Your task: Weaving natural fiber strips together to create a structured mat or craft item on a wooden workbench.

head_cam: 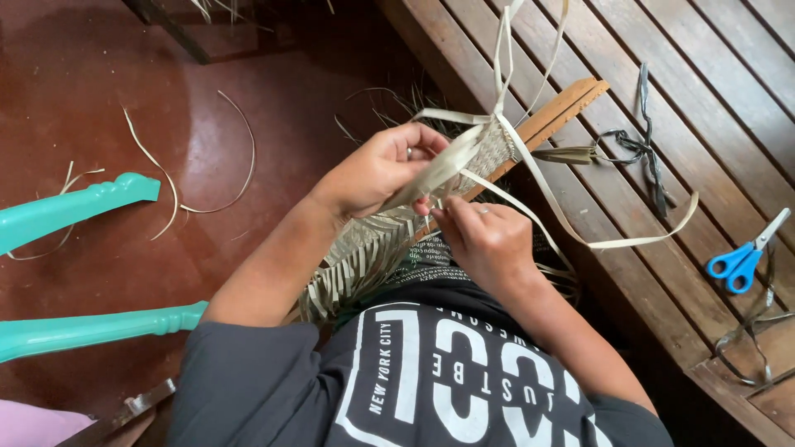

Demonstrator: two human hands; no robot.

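Note:
A narrow woven band of pale leaf strips [489,149] lies along a wooden slat [559,112] that leans against the bench edge. My left hand [377,170] grips a wide pale strip at the band's near end. My right hand [480,236] pinches a thin strip just below it, fingertips touching the weave. Loose strip ends [638,242] curl off to the right and stand up at the top. More woven strips [356,265] hang down over my lap.
Blue-handled scissors [745,257] lie on the slatted wooden bench [712,83] at right, near dark cords [642,149]. Two turquoise chair legs [74,207] jut in from the left over a red-brown floor [83,83] strewn with strip offcuts [166,174].

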